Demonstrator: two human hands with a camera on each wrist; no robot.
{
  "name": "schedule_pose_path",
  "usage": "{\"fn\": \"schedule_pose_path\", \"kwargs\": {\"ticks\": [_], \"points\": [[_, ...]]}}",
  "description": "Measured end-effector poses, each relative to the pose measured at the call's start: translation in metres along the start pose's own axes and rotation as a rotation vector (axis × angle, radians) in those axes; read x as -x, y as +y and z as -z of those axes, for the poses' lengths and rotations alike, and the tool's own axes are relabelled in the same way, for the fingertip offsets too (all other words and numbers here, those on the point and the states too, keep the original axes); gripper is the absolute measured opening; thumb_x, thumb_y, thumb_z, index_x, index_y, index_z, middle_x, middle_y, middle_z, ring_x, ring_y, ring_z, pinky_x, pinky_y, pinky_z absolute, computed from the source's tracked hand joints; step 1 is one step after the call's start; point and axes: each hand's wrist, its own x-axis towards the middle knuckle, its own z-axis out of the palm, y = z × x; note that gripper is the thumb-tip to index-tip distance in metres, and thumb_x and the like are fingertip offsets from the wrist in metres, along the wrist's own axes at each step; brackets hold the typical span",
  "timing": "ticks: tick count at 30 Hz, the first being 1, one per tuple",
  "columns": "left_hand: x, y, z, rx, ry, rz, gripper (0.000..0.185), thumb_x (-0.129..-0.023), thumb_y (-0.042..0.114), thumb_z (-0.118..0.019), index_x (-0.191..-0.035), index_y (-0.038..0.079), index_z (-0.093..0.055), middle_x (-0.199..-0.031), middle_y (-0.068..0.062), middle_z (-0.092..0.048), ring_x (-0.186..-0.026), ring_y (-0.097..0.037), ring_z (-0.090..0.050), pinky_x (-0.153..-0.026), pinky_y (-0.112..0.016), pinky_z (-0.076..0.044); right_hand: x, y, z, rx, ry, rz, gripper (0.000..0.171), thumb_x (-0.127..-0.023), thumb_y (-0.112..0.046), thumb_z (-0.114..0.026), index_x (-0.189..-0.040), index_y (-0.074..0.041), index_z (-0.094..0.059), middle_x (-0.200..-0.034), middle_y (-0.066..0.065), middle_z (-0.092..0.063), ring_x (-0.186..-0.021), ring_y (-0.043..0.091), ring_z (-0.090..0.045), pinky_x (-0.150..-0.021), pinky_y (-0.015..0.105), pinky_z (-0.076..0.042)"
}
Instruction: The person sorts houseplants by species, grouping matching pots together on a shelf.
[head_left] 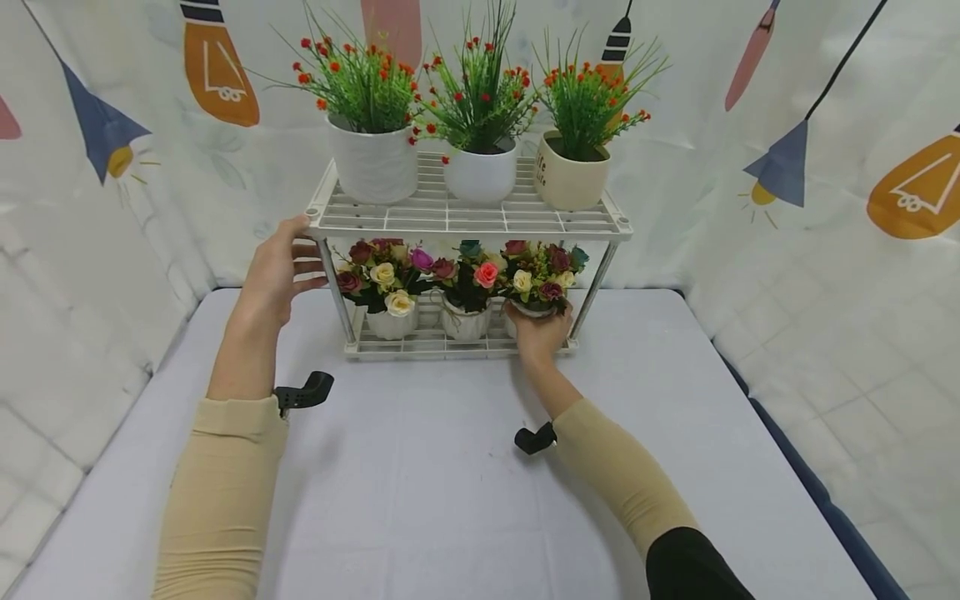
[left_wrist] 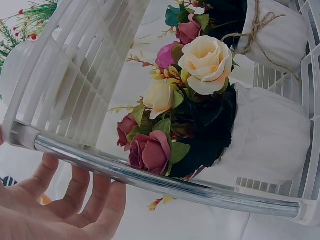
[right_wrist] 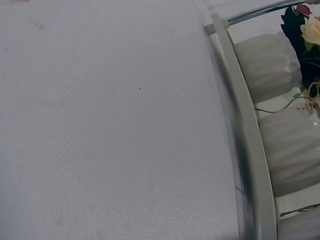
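A white two-tier rack [head_left: 450, 225] with metal posts stands on the table. My left hand [head_left: 268, 271] is at its left side, fingers [left_wrist: 75, 190] spread and touching the left front post just under the upper shelf. On the lower tier, my right hand [head_left: 542, 333] grips the right-hand pot of roses [head_left: 542, 279], thumb on its left side and fingers round its right; the hand covers most of this pot. Beside it stand a middle pot tied with twine [head_left: 465, 321] and a left pot [head_left: 392, 323], both white with artificial roses. The right hand is outside the right wrist view.
On the upper tier stand a tall white pot [head_left: 373, 167], a smaller white pot [head_left: 482, 175] and a cream pot [head_left: 572, 179], all with grass and red flowers. A white cloth covers the table [head_left: 435, 467]. A patterned curtain [head_left: 690, 150] hangs close behind.
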Motion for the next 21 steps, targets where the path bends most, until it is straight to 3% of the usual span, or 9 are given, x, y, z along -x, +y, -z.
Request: {"fn": "schedule_pose_path", "kwargs": {"ticks": [4, 7, 12, 15, 18, 21], "points": [[0.0, 0.001, -0.001, -0.001, 0.0, 0.0, 0.056, -0.103, 0.063, -0.043, -0.129, 0.016, -0.058, -0.121, -0.008, -0.051, -0.107, -0.023, -0.055, -0.095, -0.044, -0.047, -0.001, 0.0, 0.0, 0.014, 0.011, 0.006, 0.096, -0.073, -0.027, -0.095, -0.148, -0.002, -0.04, -0.142, 0.013, -0.047, -0.133, 0.027, -0.043, -0.114, 0.039, -0.032], [0.0, 0.001, -0.002, 0.002, 0.008, -0.001, 0.055, -0.103, 0.063, -0.044, -0.127, 0.017, -0.059, -0.12, -0.008, -0.052, -0.105, -0.023, -0.056, -0.093, -0.042, -0.048, -0.001, 0.0, 0.006, -0.004, -0.027, 0.007, 0.098, -0.073, -0.023, -0.096, -0.147, 0.003, -0.038, -0.143, 0.019, -0.047, -0.134, 0.031, -0.044, -0.116, 0.039, -0.032], [0.003, -0.002, -0.005, -0.061, 0.045, -0.04, 0.056, -0.105, 0.063, -0.038, -0.128, 0.016, -0.06, -0.117, -0.007, -0.052, -0.103, -0.022, -0.056, -0.091, -0.041, -0.05, 0.002, 0.0, 0.034, 0.02, -0.233, -0.045, 0.1, -0.081, -0.02, -0.09, -0.152, 0.005, -0.025, -0.151, 0.026, -0.037, -0.142, 0.037, -0.036, -0.119, 0.044, -0.029], [0.005, -0.004, -0.006, -0.105, 0.057, -0.079, 0.059, -0.106, 0.063, -0.033, -0.129, 0.016, -0.059, -0.116, -0.006, -0.053, -0.102, -0.021, -0.056, -0.09, -0.041, -0.049, 0.005, -0.004, 0.057, 0.052, -0.382, -0.076, 0.095, -0.087, -0.022, -0.085, -0.155, 0.003, -0.022, -0.156, 0.024, -0.03, -0.142, 0.039, -0.034, -0.115, 0.048, -0.036], [0.007, -0.008, -0.005, -0.136, 0.055, -0.128, 0.062, -0.107, 0.062, -0.03, -0.134, 0.014, -0.056, -0.118, -0.006, -0.054, -0.105, -0.021, -0.057, -0.091, -0.04, -0.049, 0.01, -0.021, 0.084, 0.058, -0.496, -0.058, 0.082, -0.093, -0.015, -0.079, -0.153, 0.005, -0.027, -0.154, 0.026, -0.03, -0.138, 0.041, -0.038, -0.107, 0.049, -0.044], [0.009, -0.016, -0.002, -0.172, 0.039, -0.193, 0.058, -0.109, 0.058, -0.027, -0.135, 0.013, -0.052, -0.12, -0.005, -0.055, -0.107, -0.02, -0.057, -0.091, -0.039, -0.049, 0.008, -0.029, 0.107, 0.089, -0.562, -0.002, 0.059, -0.096, -0.009, -0.073, -0.143, 0.007, -0.041, -0.146, 0.026, -0.042, -0.13, 0.041, -0.048, -0.099, 0.045, -0.049]]}}
